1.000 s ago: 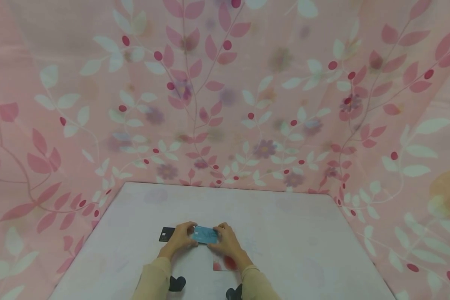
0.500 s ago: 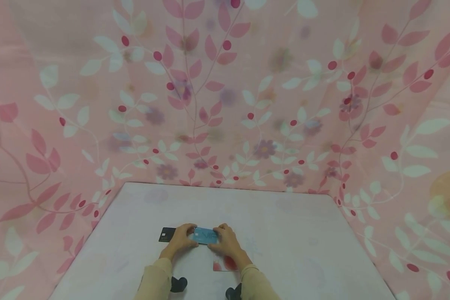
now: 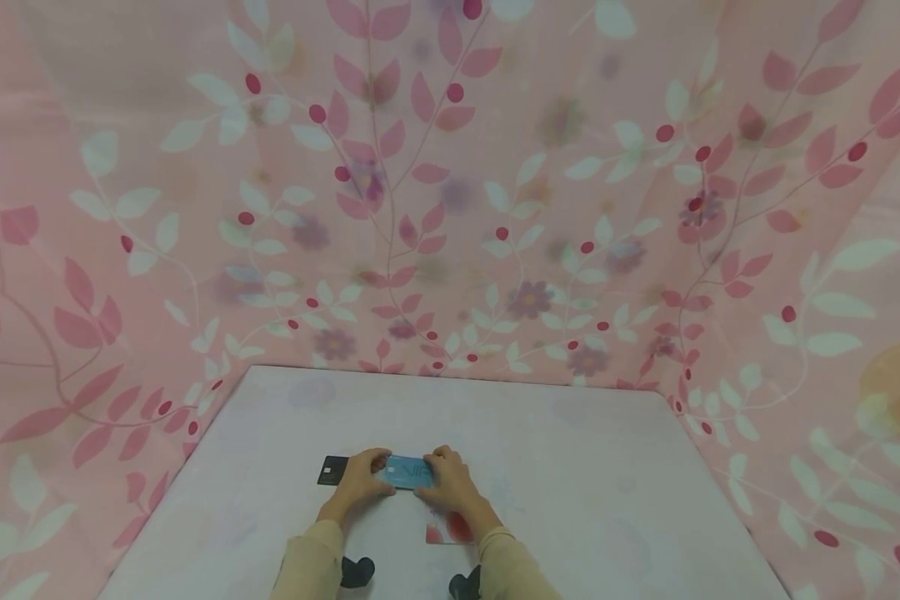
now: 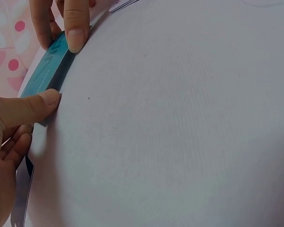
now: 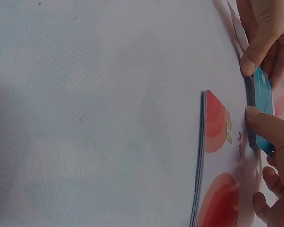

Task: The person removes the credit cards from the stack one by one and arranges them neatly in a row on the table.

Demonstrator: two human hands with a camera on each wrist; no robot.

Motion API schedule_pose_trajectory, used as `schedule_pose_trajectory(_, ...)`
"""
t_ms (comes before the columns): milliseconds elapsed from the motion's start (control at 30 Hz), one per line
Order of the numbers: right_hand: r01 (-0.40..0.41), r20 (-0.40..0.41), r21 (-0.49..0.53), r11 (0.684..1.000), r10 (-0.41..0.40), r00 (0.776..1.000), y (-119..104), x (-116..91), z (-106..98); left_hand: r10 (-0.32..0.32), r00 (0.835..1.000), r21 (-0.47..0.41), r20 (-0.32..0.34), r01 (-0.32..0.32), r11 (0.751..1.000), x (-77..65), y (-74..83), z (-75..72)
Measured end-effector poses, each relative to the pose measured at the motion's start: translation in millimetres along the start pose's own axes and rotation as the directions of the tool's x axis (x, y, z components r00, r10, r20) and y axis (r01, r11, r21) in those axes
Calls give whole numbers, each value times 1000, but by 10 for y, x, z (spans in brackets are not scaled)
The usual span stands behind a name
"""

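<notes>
A thick stack of cards with a blue card (image 3: 407, 472) on top lies between my hands, a pale chip mark at its left end. My left hand (image 3: 362, 475) pinches its left end, thumb (image 4: 46, 98) on the near long edge and fingers behind. At the right end, my right hand (image 3: 447, 481) holds it likewise; its thumb (image 5: 255, 116) presses the same near edge. In the right wrist view the stack's dark side (image 5: 250, 90) shows between both thumbs. Beyond my left hand lies a black card (image 3: 331, 470) with a chip, partly hidden by the hand.
A stack of red and white cards (image 5: 221, 156) lies on the white table (image 3: 607, 500), nearer to me, partly under my right wrist. Dark rounded pieces (image 3: 357, 572) show beside both sleeves. Pink floral cloth (image 3: 450, 208) encloses the table's back and sides.
My right fingers have shifted slightly left over the blue card's end, and the light on its print differs. The black card and the red and white cards stay where they were.
</notes>
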State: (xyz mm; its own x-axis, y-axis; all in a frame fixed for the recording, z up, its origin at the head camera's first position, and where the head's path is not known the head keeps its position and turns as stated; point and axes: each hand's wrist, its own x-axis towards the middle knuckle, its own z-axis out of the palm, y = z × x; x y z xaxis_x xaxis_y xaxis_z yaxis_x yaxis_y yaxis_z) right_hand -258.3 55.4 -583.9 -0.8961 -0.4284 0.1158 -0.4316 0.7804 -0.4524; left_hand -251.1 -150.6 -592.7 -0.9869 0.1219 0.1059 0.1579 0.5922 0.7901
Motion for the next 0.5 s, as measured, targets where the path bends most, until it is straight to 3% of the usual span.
schedule_pose_trajectory(367, 21, -3, -27, 999, -21, 1000, -45, -14, 64, 32, 999, 69, -14, -31, 997, -26, 44, -86)
schedule_pose_trajectory(500, 27, 3, -19, 999, -27, 1000, -50, -13, 62, 34, 999, 57, -4, -34, 998, -21, 13, -89)
